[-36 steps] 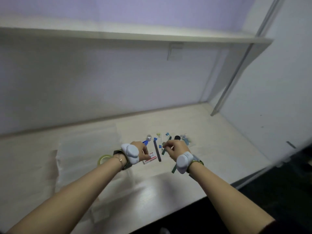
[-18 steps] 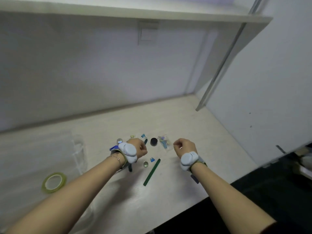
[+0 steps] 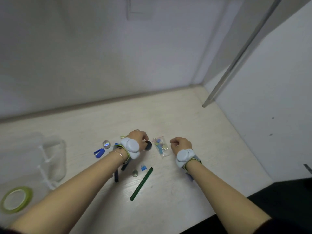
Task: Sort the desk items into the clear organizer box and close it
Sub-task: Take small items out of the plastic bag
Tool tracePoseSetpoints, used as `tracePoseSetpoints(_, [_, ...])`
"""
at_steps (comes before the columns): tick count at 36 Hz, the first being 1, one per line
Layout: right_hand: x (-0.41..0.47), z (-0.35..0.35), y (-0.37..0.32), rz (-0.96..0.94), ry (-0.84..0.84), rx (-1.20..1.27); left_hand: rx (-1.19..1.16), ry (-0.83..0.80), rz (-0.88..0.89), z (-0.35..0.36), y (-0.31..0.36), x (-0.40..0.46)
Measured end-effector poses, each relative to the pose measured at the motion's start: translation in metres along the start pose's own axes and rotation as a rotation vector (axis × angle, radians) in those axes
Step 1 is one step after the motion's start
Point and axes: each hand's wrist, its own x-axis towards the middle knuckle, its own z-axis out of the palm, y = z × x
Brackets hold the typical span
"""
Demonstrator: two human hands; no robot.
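My left hand (image 3: 137, 136) is curled down over a round black object (image 3: 148, 145) near the desk's (image 3: 194, 119) middle, fingers touching it, though I cannot tell if they truly grip it. My right hand (image 3: 180, 144) hangs as a loose, empty fist just beside the small plastic bag (image 3: 161, 146). The clear organizer box (image 3: 50, 157) sits toward the left edge, with the green tape roll (image 3: 16, 199) at the near-left corner.
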Motion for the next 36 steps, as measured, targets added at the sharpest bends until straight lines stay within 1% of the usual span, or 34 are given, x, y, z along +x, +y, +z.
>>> tracePoseSetpoints(6, [0.026, 0.006, 0.002, 0.026, -0.06, 0.014, 0.069, -0.069, -0.011, 0.009, 0.006, 0.031])
tracePoseSetpoints(18, [0.072, 0.021, 0.0, 0.069, -0.15, -0.031, -0.064, -0.055, -0.055, 0.03, 0.015, 0.069])
tracePoseSetpoints(29, [0.082, 0.023, -0.006, 0.025, -0.206, -0.04, -0.088, -0.111, -0.065, 0.037, 0.022, 0.084])
tracePoseSetpoints(36, [0.076, 0.025, 0.0, -0.016, -0.208, 0.058, -0.111, -0.12, -0.062, 0.037, 0.024, 0.087])
